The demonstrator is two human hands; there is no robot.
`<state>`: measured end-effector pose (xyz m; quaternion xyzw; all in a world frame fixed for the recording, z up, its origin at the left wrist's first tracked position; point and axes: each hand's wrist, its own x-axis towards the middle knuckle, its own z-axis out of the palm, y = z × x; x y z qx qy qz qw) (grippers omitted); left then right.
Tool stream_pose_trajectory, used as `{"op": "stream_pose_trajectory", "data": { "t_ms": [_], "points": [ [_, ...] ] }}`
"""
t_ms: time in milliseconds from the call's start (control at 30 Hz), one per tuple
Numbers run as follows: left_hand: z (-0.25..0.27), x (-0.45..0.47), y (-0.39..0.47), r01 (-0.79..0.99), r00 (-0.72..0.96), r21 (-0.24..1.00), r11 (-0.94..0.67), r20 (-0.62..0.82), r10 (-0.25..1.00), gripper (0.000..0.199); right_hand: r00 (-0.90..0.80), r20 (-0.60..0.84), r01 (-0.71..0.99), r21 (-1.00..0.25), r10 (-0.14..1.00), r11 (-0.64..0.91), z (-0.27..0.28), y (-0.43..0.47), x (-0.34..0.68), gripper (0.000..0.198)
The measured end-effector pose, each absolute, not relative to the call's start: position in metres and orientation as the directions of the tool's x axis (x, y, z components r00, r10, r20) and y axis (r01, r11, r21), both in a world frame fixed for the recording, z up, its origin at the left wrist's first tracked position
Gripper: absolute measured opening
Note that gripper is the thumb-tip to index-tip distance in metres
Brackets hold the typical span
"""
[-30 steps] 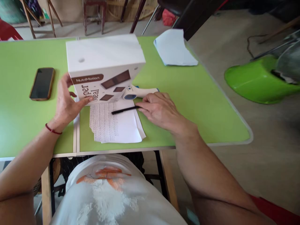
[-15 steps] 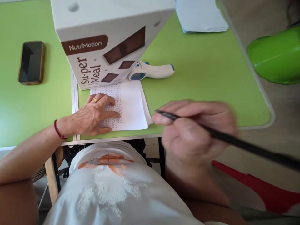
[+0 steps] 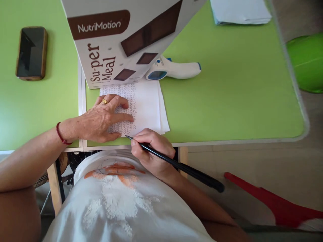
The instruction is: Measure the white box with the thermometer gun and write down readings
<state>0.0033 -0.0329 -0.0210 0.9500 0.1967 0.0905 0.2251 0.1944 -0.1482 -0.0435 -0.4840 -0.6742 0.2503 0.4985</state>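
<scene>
A small stack of white paper sheets (image 3: 147,107), the top one covered with handwriting on its left half, lies at the near edge of the green table (image 3: 227,101). My left hand (image 3: 101,117), with a gold ring and a red wrist thread, rests flat on the written part. My right hand (image 3: 151,153) grips a long black pen (image 3: 176,164); its tip touches the bottom edge of the sheet. A white "NutriMotion Su-per Meal" box (image 3: 121,37) stands just behind the paper.
A white and blue infrared thermometer (image 3: 176,69) lies to the right of the box. A dark phone (image 3: 31,53) rests at the far left. More white sheets (image 3: 239,11) sit at the back right. Off the table: a green plastic object (image 3: 306,62), a red object (image 3: 272,203).
My left hand left the box and settled flat on the paper. My right hand picked the pen up from the sheets and brought its tip to the paper's lower edge. The view moved closer.
</scene>
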Motion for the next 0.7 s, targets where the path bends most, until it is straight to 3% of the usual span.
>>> {"op": "stream_pose_trajectory", "data": {
  "t_ms": [700],
  "points": [
    [-0.0197,0.0031,-0.0319,0.324,0.911,0.472,-0.82,0.077,0.405,0.043,-0.144,0.525,0.477,-0.706,0.839,0.524,-0.0505,-0.1443,0.1961,0.019]
  ]
}}
